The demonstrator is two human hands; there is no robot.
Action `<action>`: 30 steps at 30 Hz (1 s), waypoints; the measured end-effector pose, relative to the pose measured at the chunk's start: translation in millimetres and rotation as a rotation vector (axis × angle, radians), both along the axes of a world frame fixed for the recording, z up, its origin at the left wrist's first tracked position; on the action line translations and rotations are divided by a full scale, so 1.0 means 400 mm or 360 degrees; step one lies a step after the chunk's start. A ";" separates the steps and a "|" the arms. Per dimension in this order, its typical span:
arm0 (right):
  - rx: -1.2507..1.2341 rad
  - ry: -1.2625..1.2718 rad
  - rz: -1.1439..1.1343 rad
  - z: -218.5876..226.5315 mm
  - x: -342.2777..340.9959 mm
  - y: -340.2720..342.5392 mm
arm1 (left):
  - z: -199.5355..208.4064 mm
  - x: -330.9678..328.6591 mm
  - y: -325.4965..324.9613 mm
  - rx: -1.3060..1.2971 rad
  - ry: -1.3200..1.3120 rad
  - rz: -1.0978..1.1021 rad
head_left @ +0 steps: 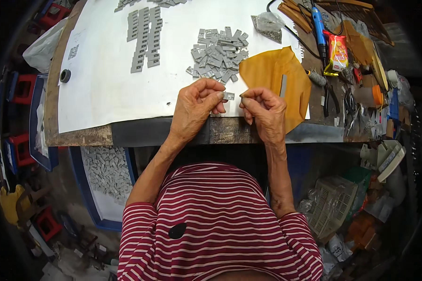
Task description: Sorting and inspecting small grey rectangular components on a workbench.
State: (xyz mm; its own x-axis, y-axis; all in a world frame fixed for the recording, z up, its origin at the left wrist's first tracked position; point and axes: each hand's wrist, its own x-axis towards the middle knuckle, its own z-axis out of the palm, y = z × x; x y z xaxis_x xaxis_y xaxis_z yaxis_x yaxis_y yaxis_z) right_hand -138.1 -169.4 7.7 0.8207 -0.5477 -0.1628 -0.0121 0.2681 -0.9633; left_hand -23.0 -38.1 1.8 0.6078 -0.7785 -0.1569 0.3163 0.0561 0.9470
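Over the table [91,136], the left hand [197,107] grips a grey piece [229,96]; the right hand [266,111] is pinched together, contents unclear.

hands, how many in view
2: the left hand, holding a small grey piece, and the right hand, at the brown sheet. No other hands show.

A square printed code [73,52] stands on the white sheet [108,89] over the bench [91,136]. The red and yellow packet [337,53] bears printed lettering. Other print is too small to read
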 end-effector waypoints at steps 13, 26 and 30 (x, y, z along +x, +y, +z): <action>0.0155 -0.0054 -0.0053 -0.025 0.007 0.005 | -0.008 -0.012 -0.007 0.0055 -0.0022 0.0039; 0.0018 -0.0044 -0.0086 -0.023 -0.003 0.013 | -0.020 -0.016 -0.004 -0.0124 -0.0009 -0.0073; -0.0111 0.0051 -0.0100 -0.016 -0.003 0.016 | -0.030 -0.017 0.000 -0.0143 0.0036 -0.0037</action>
State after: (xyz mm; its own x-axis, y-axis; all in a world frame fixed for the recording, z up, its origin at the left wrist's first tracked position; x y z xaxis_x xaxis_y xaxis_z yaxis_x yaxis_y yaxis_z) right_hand -139.3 -162.9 1.2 0.7792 -0.6090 -0.1485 -0.0287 0.2019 -0.9790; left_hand -29.8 -38.2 -10.1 0.5866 -0.8038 -0.0994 0.3399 0.1329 0.9310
